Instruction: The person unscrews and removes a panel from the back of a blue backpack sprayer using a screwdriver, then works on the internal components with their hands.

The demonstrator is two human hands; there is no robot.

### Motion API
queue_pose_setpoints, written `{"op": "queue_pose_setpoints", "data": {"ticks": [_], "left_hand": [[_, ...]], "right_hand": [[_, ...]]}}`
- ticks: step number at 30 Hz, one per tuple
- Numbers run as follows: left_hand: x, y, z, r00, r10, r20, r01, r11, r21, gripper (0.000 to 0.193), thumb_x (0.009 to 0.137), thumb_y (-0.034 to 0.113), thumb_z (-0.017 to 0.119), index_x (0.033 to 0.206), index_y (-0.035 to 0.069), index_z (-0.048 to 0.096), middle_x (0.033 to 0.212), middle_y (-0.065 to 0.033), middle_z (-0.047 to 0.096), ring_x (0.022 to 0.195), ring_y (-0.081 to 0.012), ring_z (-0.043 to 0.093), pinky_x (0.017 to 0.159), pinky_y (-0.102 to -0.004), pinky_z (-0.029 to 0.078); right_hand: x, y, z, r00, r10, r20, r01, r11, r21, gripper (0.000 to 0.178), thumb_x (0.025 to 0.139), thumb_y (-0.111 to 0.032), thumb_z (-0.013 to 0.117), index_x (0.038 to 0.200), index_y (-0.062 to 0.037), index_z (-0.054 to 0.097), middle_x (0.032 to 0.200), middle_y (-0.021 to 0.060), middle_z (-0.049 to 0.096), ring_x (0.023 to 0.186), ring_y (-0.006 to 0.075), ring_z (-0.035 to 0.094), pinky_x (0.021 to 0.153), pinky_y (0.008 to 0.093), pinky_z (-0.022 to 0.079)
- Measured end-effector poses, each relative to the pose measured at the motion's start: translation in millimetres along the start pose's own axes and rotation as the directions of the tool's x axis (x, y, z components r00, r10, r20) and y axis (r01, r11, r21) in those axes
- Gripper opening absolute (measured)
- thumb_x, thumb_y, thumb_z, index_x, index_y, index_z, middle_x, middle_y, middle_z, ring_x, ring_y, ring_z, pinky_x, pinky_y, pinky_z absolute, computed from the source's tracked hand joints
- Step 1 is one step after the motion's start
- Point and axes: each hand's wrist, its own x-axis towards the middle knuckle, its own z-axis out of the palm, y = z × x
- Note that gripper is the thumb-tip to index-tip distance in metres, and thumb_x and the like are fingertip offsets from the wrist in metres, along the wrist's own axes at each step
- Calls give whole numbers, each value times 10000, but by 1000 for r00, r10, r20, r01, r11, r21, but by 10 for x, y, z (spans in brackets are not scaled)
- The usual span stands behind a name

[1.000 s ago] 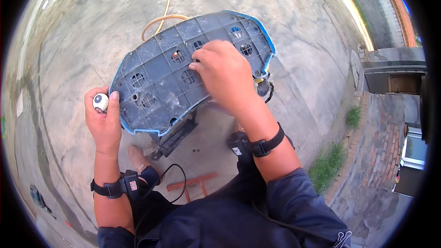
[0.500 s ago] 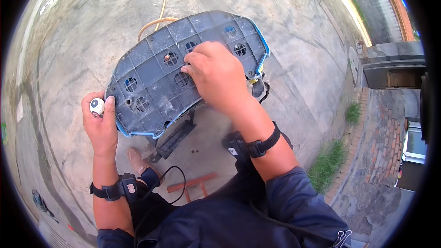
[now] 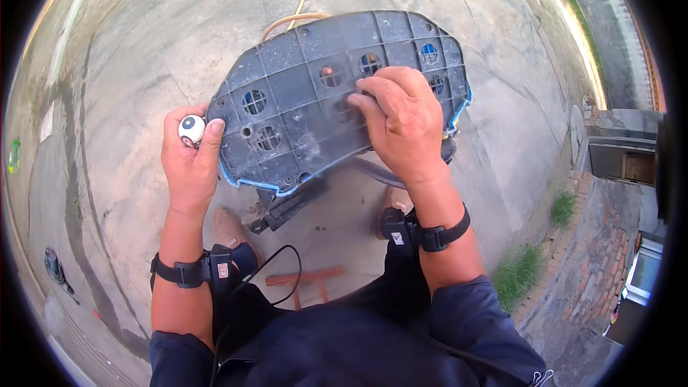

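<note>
A dark grey ribbed plastic panel (image 3: 304, 104) with round slatted vents and a blue rim in places faces me, dusty and partly blurred. My left hand (image 3: 192, 161) is at its left end, thumb near the edge. Its closed fingers wrap a tool with a round white handle end (image 3: 191, 127) marked by a dark star; the rest of the tool is hidden. My right hand (image 3: 407, 118) is over the panel's right half, thumb and forefinger pinched beside a vent. Whatever lies between those fingertips is too small or hidden to make out.
A yellowish hose (image 3: 301, 0) runs behind the panel. Below the panel hangs a black bar-shaped part (image 3: 294, 204), near my shoes. A reddish metal frame (image 3: 304, 276) lies by my legs. Grass (image 3: 519, 276) and brickwork border the concrete floor at right; a dark tool (image 3: 56, 269) lies left.
The panel and both hands now appear further right in the picture, and the whole scene has shifted with the view. The panel looks more level, and less of its blue rim shows at right.
</note>
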Motion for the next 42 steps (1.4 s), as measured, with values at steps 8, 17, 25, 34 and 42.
{"op": "queue_pose_setpoints", "data": {"ticks": [8,17,25,34,42], "left_hand": [[187,320,-29,983,90,161,-113,983,141,244,930,33,748,1133,49,614,1273,-131,688,1115,-134,621,948,-280,502],[229,587,-6,991,50,122,-63,992,106,239,893,-31,747,1086,55,634,1116,-71,713,1014,-106,648,872,-255,526],[267,700,20,987,102,126,-115,989,95,230,886,-35,749,1065,54,635,1016,-31,711,915,-77,644,796,-230,525],[404,623,90,985,43,164,-77,975,210,211,901,15,759,1062,71,636,977,-16,707,856,-64,630,747,-225,515],[241,471,130,994,-79,73,61,974,219,208,918,90,772,1073,78,635,953,17,679,786,-53,581,681,-226,484]], "right_hand": [[-41,37,-60,1000,-11,27,12,999,-52,288,765,-39,840,1016,-68,701,986,90,659,888,279,634,755,377,525],[-84,45,-17,1000,-23,0,23,998,-56,290,787,-30,832,1039,-62,693,980,95,665,903,278,637,775,372,517],[-93,93,-37,1000,2,12,-2,999,-50,240,825,-19,805,1032,-48,687,971,111,670,923,285,641,798,370,519],[-78,116,-7,995,89,43,-86,995,-59,196,830,-47,798,1004,-62,708,988,103,687,944,289,646,825,378,517],[17,46,-56,973,194,124,-190,981,-47,166,817,-73,812,962,-60,731,949,94,686,891,278,659,783,371,534]]}}
